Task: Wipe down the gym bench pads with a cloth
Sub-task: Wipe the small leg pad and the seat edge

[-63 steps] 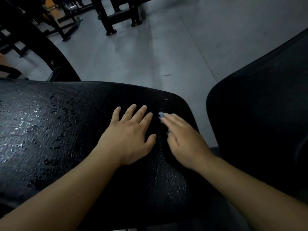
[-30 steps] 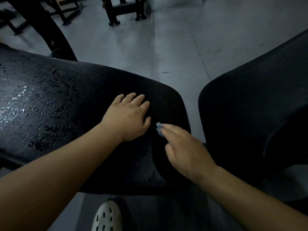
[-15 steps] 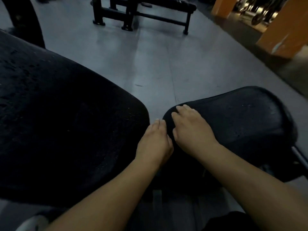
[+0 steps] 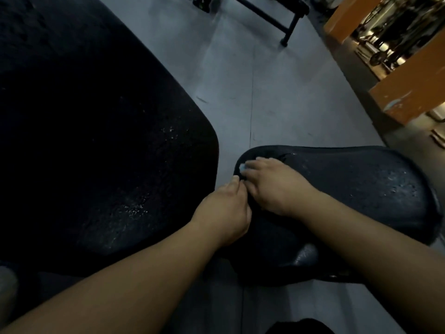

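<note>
Two black bench pads fill the view: a large back pad [image 4: 96, 141] on the left, speckled with droplets, and a smaller seat pad [image 4: 361, 189] on the right, also wet. My right hand [image 4: 272, 184] lies on the seat pad's left end, fingers bent over a small light-blue cloth [image 4: 242, 167], only a corner of which shows. My left hand [image 4: 226, 208] sits right beside it at the gap between the pads. Its fingers curl down over the seat pad's edge and its thumb points toward the cloth.
Grey gym floor [image 4: 277, 97] lies beyond the pads. A black bench frame [image 4: 277, 18] stands at the top, and orange pillars [image 4: 409, 97] with weight racks behind them are at the upper right. A dark piece of clothing [image 4: 298, 327] shows at the bottom edge.
Both hands have left the large back pad and moved right onto the seat pad with the cloth. My view has swung right and closer; my left hand's fingers have curled.
</note>
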A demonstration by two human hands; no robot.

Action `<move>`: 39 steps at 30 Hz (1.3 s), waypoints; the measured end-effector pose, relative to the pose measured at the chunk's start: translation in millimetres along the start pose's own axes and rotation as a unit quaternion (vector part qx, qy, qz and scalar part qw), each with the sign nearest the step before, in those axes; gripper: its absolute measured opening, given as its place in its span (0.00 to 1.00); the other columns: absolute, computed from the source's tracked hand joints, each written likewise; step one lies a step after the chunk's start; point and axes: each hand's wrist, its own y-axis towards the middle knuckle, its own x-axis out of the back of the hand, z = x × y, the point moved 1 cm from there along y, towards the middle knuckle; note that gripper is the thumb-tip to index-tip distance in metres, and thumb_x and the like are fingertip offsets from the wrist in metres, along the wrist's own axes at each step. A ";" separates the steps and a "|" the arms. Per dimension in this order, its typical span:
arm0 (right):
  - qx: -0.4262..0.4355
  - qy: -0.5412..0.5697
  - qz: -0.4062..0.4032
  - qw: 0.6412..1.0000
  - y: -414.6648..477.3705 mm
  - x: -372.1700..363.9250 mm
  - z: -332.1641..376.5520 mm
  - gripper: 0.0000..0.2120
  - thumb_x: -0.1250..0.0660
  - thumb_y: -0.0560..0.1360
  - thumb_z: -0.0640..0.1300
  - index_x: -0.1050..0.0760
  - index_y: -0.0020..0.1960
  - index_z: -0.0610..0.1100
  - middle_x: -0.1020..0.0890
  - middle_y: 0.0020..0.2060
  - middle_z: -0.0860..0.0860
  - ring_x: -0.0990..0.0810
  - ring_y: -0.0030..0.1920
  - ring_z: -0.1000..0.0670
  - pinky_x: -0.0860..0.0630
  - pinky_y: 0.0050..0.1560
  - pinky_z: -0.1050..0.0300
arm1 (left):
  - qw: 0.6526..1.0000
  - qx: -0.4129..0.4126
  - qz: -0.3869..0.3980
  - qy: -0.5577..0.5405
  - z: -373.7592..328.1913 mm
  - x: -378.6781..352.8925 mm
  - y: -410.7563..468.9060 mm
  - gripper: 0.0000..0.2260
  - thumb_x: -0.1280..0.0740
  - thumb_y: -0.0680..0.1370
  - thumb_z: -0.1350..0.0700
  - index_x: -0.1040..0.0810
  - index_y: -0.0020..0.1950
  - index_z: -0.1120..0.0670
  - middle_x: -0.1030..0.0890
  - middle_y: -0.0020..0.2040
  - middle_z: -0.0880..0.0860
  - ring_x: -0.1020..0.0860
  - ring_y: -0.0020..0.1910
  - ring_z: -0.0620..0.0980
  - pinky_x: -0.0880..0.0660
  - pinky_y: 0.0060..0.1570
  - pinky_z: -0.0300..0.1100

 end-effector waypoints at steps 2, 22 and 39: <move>0.011 -0.010 0.007 1.000 -23.7 4.7 -8.4 0.24 0.54 0.83 0.55 0.34 0.76 0.52 0.34 0.75 0.54 0.38 0.76 0.50 0.44 0.76 0.47 | 1.000 0.000 0.004 -0.001 0.0 1.7 -1.5 0.24 0.45 0.82 0.53 0.39 0.77 0.59 0.37 0.77 0.60 0.35 0.74 0.58 0.33 0.70 0.53; -0.115 -0.022 -0.151 0.982 -94.9 7.2 -19.5 0.21 0.43 0.76 0.50 0.20 0.62 0.43 0.20 0.63 0.44 0.23 0.64 0.42 0.27 0.65 0.45 | 0.974 0.142 -0.110 -0.135 -37.0 -1.4 76.5 0.22 0.48 0.85 0.50 0.36 0.77 0.57 0.34 0.76 0.59 0.39 0.75 0.58 0.49 0.77 0.51; -0.146 -0.023 -0.212 0.966 -98.6 4.2 -17.4 0.08 0.39 0.73 0.43 0.22 0.45 0.41 0.21 0.45 0.44 0.25 0.46 0.42 0.26 0.48 0.46 | 0.977 -0.035 -0.174 -0.114 -64.7 -45.2 -60.3 0.26 0.47 0.82 0.45 0.35 0.78 0.52 0.39 0.80 0.52 0.45 0.80 0.56 0.44 0.77 0.52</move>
